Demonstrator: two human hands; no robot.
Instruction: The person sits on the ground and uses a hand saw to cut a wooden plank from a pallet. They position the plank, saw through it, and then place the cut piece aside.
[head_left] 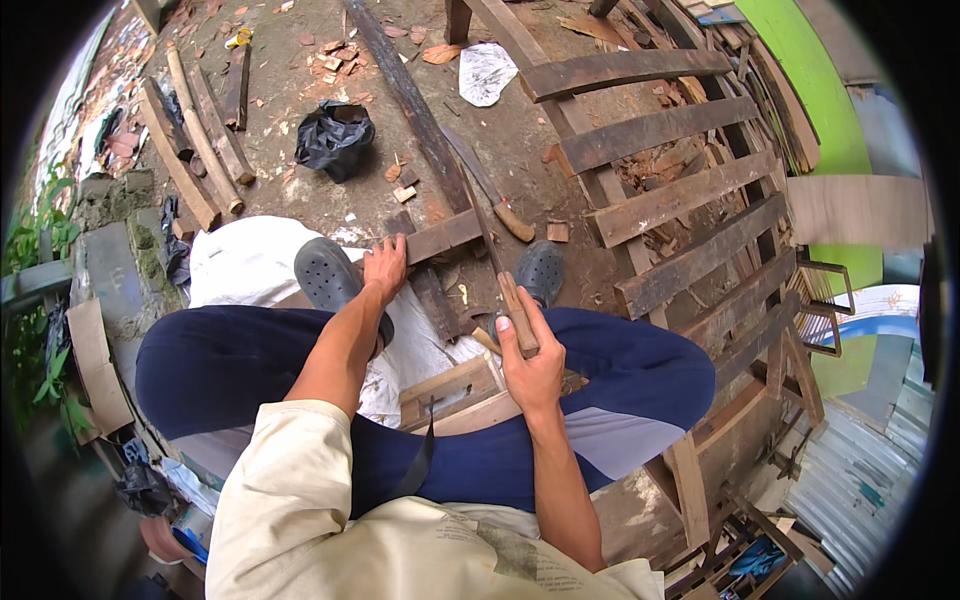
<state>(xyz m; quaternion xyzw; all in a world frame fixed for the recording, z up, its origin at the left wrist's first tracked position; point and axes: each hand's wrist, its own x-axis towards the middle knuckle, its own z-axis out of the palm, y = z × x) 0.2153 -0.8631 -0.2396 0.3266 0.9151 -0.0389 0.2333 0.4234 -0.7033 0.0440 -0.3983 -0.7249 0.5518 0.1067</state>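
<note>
Head view looked down on me squatting, knees spread in dark blue trousers [220,365], cream shirt [300,500] at the bottom edge. My right hand [528,365] was clenched around the wooden handle of a saw [516,310], thumb laid along the grip. Its thin blade ran up and away from my fingers, toward the plank [440,237] ahead. My left hand [385,268] lay on the near end of that plank, fingers curled over its edge, pressing it down, gripping nothing else. The plank lay crosswise, just beyond both hands, its far end touching the blade.

Under my wrists sat a small wooden frame [455,390], between my knees. My two dark perforated clogs [325,275] stood either side of the work, the left one just beside my left hand on a white sack [245,262], the right one just past my right-hand fingers.

Beyond the plank, a long dark beam [410,100] ran away from me, and a machete [490,195] with a pale handle lay beside it, near the blade. To the right of my right hand stood a frame of weathered slats [680,195]. Further off on the dirt lay a black plastic bag [335,138], a crumpled white bag [485,72], and, left of those, a few rough poles [200,140] amid wood chips.
</note>
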